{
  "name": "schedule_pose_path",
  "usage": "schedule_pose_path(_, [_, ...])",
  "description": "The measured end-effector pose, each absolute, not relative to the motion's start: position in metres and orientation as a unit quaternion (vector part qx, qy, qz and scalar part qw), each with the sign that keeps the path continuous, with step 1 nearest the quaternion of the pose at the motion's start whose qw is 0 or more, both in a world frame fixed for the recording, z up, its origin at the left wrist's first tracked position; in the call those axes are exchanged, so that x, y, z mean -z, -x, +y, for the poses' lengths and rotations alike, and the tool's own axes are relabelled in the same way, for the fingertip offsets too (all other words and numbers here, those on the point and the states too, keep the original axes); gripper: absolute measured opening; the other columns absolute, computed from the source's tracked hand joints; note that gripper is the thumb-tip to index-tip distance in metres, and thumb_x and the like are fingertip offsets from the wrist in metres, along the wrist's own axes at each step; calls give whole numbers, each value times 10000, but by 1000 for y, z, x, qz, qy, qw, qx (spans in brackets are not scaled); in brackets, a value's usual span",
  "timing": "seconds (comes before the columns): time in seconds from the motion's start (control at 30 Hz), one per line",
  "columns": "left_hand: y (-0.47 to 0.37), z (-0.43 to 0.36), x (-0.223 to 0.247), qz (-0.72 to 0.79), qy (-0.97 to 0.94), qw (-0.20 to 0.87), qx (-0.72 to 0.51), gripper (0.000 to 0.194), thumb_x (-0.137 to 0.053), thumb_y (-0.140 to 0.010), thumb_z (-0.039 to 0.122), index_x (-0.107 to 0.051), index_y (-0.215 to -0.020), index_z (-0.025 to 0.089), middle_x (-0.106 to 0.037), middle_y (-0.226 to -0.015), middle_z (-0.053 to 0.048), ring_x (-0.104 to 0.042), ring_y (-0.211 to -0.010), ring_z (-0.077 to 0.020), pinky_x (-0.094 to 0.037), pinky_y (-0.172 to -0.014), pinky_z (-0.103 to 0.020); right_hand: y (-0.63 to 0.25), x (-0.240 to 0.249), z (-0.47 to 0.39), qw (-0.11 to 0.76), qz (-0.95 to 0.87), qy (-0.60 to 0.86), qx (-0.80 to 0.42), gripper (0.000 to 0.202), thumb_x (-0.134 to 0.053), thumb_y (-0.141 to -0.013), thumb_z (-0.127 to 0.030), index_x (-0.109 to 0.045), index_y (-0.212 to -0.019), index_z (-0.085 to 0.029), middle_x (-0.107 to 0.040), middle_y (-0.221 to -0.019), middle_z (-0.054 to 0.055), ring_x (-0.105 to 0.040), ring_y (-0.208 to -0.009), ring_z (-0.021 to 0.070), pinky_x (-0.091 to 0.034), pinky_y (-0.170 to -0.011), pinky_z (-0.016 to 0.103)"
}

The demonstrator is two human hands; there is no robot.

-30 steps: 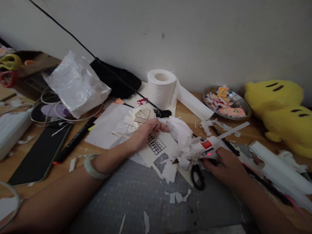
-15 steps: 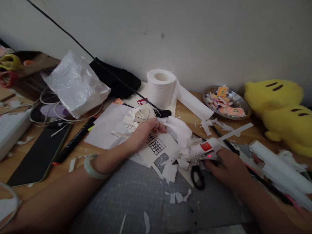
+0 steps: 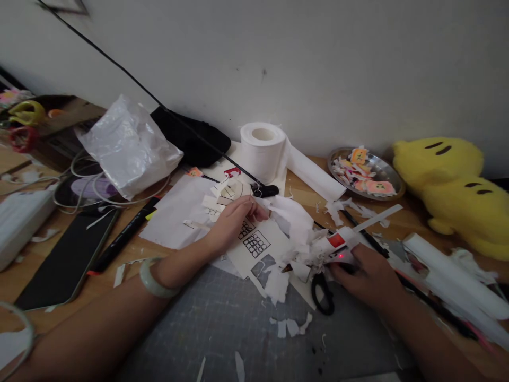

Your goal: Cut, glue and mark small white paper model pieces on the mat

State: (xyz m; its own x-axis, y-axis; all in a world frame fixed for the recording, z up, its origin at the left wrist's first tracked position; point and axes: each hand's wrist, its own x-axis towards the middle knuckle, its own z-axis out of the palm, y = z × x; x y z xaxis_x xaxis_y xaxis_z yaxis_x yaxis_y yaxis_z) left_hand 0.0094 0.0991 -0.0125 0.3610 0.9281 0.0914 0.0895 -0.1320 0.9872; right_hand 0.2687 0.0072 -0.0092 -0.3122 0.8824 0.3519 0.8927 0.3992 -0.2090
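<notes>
Smooth plastic glue gun (image 3: 338, 242) — shiny metal bowl (image 3: 386, 168)

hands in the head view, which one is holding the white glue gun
The right hand, wrapped around the white glue gun with the red light. The left hand, with the pale bangle, is away from it, over the sheet marked with black circles.

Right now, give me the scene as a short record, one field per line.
left hand: curled over patterned paper; anything held is unclear
right hand: around white glue gun, red light lit
work surface: grey cutting mat with paper scraps
far side: upright paper roll
right side: metal bowl of coloured cut-outs, yellow plush
</notes>
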Motion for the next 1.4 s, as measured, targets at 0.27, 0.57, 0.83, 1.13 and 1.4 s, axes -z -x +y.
schedule_pose_path(0.27, [-10,100,16,408,-596,541,-431,255,-378,-818,301,-490,-628,174,-582,-719,-12,-487,-620,-120,-399,-623,-257,-264,12,7,277,-690,653,-145,215,-585,-633,-359,-430,-586,-218,-483,-480,-37,-444,-424,122,-326,-407,231])
schedule_pose_path(0.57, [-9,87,8,401,-609,520,-445,172,-588,-724,299,-677,-820,187,-596,-894,-23,-516,-858,-150,-371,-806,-261,-255,4,9,473,-488,652,-336,295,-687,-574,-368,-450,-662,-215,-530,-487,-58,-433,-403,98,-355,-388,218])
schedule_pose_path(0.83, [-19,76,17,371,-572,604,-413,194,-696,-618,278,-572,-720,169,-544,-681,32,-489,-630,-89,-375,-610,-214,-264,1,10,488,-451,621,-416,314,-635,-654,-412,-428,-571,-191,-453,-398,-62,-398,-354,78,-341,-379,215])
schedule_pose_path(1.13, [-24,66,13,287,-551,711,-330,243,-708,-620,288,-531,-697,140,-610,-675,-13,-532,-590,-86,-391,-569,-207,-267,11,16,567,-359,575,-468,269,-645,-659,-396,-468,-682,-195,-404,-416,-87,-351,-352,67,-290,-326,185])
schedule_pose_path(1.4, [-25,66,7,287,-536,728,-317,198,-675,-677,260,-613,-835,159,-615,-699,-4,-534,-626,-91,-408,-632,-225,-265,3,18,554,-344,584,-483,367,-659,-633,-423,-402,-525,-184,-383,-403,-69,-347,-354,55,-294,-323,178])
